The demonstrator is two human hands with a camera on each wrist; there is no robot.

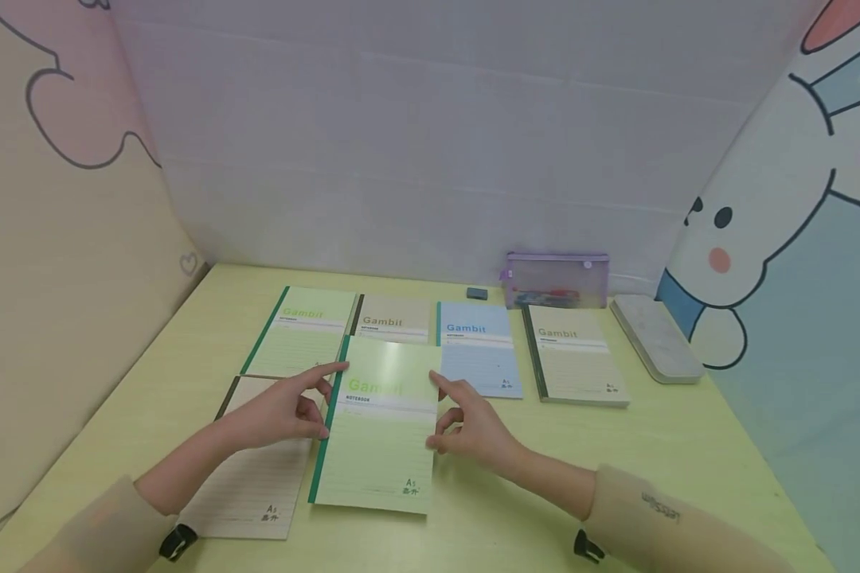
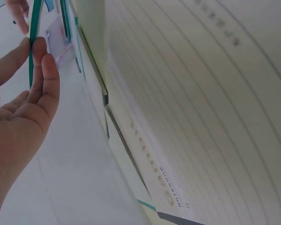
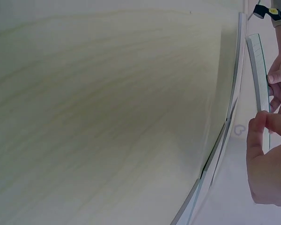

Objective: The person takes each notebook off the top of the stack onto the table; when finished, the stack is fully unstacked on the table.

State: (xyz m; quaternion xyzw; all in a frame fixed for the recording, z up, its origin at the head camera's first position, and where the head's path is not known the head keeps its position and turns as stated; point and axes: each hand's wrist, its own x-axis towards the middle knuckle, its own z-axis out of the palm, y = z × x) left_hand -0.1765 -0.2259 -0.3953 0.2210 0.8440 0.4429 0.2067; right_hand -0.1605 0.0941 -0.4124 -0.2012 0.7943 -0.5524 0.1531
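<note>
A green notebook (image 1: 380, 454) with a darker green spine is held above the table between both hands. My left hand (image 1: 275, 414) pinches its spine edge, thumb and fingers on either side in the left wrist view. The opposite edge is gripped by my right hand (image 1: 476, 430); in the right wrist view the notebook (image 3: 258, 70) stands off the tabletop. Beneath my left forearm lies a brown-spined notebook (image 1: 251, 501), partly covered. Behind the held one, a row has another green notebook (image 1: 308, 330), a brown notebook (image 1: 401, 314) partly hidden, and a blue notebook (image 1: 480, 362).
At the row's right end lies a dark-spined beige notebook (image 1: 580, 366). A grey-white case (image 1: 655, 338) sits at the table's right edge. Along the back wall are a purple mesh pencil pouch (image 1: 555, 278) and a small blue eraser-like block (image 1: 477, 294).
</note>
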